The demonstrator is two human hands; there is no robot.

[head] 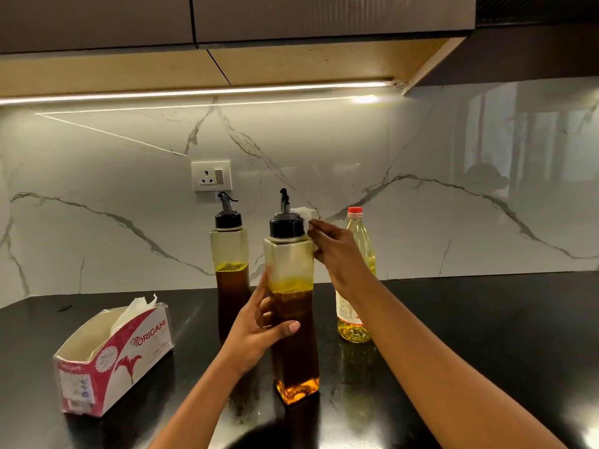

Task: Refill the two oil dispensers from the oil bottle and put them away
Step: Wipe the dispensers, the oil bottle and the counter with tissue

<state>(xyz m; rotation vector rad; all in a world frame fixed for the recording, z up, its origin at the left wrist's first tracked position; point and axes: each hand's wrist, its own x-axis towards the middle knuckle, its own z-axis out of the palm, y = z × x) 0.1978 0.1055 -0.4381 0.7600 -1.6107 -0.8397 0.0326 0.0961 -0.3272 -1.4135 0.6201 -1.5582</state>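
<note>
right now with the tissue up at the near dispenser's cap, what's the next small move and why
Probably wipe the tissue round the black cap of the near dispenser. The right hand pinches it against the cap, the left hand grips the body to steady it, and the oil bottle stands capped behind, so pouring looks finished.

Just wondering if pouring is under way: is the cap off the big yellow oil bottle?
No, the red cap sits on the oil bottle, which stands upright on the counter beyond the right hand.
</note>
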